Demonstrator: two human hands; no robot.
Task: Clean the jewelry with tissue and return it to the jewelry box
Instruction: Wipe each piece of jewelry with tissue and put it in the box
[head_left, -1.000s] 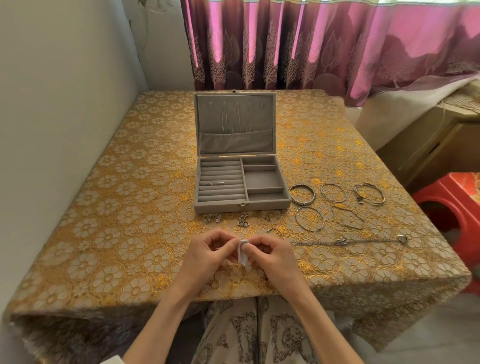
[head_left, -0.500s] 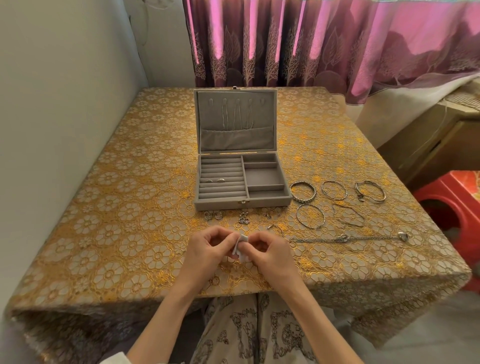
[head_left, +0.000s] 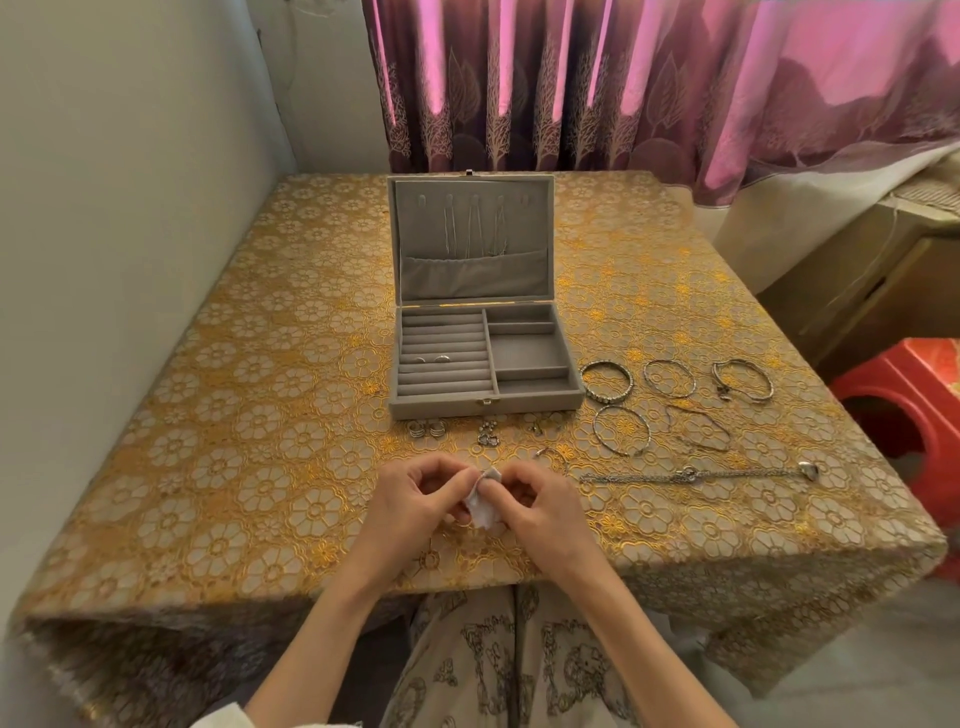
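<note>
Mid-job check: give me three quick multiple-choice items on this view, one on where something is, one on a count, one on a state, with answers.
1. Where do the loose bangles lie relative to the jewelry box?
A. to its right on the table
B. inside its lid
C. behind it

2. How many rings sit in the ring-roll section?
A. none
B. two
C. six

3. What state is the jewelry box in?
A. shut and latched
B. open, lid upright
C. tipped on its side

Answers:
1 A: the bangles rest on the tablecloth right of the box.
2 B: two small rings show in one slot.
3 B: the lid stands up, with chains hanging inside.

Meanwhile the left hand and right hand pinch the tissue.
</note>
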